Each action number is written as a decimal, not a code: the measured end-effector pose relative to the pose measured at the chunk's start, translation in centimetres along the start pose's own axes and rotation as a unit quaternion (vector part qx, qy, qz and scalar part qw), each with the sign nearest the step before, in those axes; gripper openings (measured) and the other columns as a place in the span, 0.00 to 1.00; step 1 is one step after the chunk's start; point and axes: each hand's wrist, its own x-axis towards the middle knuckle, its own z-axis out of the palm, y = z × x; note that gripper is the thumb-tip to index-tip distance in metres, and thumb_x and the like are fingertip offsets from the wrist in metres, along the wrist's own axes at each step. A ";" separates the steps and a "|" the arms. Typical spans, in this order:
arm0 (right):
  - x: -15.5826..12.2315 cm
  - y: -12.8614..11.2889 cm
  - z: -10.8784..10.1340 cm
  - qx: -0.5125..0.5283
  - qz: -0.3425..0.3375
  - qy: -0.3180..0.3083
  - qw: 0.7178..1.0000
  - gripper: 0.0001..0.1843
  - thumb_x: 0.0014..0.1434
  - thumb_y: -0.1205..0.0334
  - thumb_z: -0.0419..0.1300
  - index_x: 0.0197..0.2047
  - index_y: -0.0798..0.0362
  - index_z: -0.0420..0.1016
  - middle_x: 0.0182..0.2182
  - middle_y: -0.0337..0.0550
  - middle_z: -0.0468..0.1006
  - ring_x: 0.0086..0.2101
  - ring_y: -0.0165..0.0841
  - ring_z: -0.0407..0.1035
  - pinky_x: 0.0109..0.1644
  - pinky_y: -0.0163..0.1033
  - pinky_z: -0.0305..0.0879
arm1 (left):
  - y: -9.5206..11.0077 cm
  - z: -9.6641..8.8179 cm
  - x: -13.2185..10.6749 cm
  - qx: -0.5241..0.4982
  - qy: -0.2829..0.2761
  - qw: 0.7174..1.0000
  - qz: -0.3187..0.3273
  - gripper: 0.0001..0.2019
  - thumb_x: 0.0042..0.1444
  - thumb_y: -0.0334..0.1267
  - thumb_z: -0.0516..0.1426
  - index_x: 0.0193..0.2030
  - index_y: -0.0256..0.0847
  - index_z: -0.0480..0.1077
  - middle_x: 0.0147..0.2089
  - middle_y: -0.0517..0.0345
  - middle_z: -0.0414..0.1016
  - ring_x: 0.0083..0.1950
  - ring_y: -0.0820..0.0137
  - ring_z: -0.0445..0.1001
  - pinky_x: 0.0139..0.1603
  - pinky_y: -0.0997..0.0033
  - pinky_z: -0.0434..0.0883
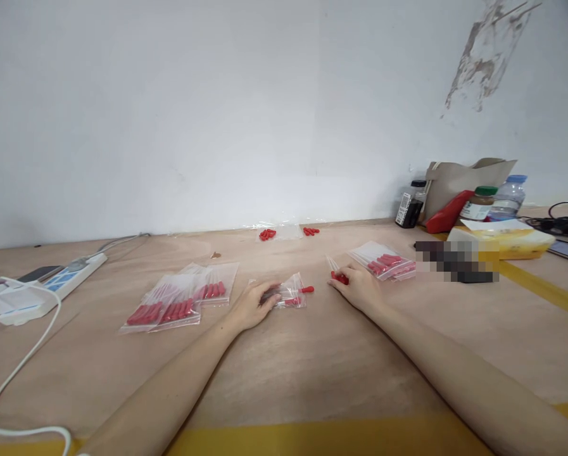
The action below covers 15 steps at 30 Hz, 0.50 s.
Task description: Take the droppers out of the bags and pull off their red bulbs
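Short of the surface's [274, 380] far edge, the slim red-bulbed droppers [339, 277] pinched in my right hand [362, 289] could scatter if that pinch loosens while my left hand [256, 305] grips a clear plastic bag [290, 293].

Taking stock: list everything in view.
Dropper bags: several, clear, tabletop
Loose droppers: several, red-bulbed, at right hand
Bulb piles: two, red, back
Power strip: one, white, left
Cables: several, white and black, both sides
Phone-like slab: one, dark, left
Bottles: two, dark and clear, right
Bag: one, beige, right
Pouch: one, red, right
Jar: one, green-lidded, right
Tissue pack: one, yellow, right
Tape: several, yellow, tabletop
Tabletop: one, brown, below
Wall: one, white, behind
Left hand: one, bare, on bag
Right hand: one, bare, centre
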 end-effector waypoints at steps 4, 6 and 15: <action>-0.1 -0.5 -0.9 -0.002 -0.044 0.029 0.999 0.12 0.52 0.52 0.56 0.32 0.50 0.74 0.30 0.42 0.72 0.34 0.33 0.66 0.36 0.36 0.59 | 0.2 -0.6 -0.4 0.001 -0.006 1.000 0.018 0.16 0.56 0.44 0.51 0.50 0.43 0.66 0.47 0.55 0.72 0.45 0.67 0.71 0.44 0.68 0.69; -0.5 -1.3 -1.2 0.046 -0.084 0.014 0.995 0.12 0.54 0.54 0.54 0.33 0.52 0.74 0.30 0.43 0.73 0.34 0.33 0.66 0.39 0.37 0.60 | 0.1 -0.8 -0.5 -0.007 -0.029 0.999 0.032 0.17 0.57 0.44 0.49 0.52 0.43 0.65 0.50 0.56 0.71 0.48 0.67 0.70 0.46 0.67 0.68; -0.5 -5.0 0.0 0.180 -0.092 -0.139 0.969 0.11 0.52 0.61 0.55 0.38 0.52 0.75 0.35 0.43 0.77 0.36 0.35 0.68 0.42 0.40 0.62 | -1.2 -0.2 -0.6 -0.015 -0.059 0.997 0.049 0.18 0.58 0.41 0.48 0.54 0.43 0.62 0.54 0.55 0.67 0.54 0.67 0.65 0.54 0.64 0.63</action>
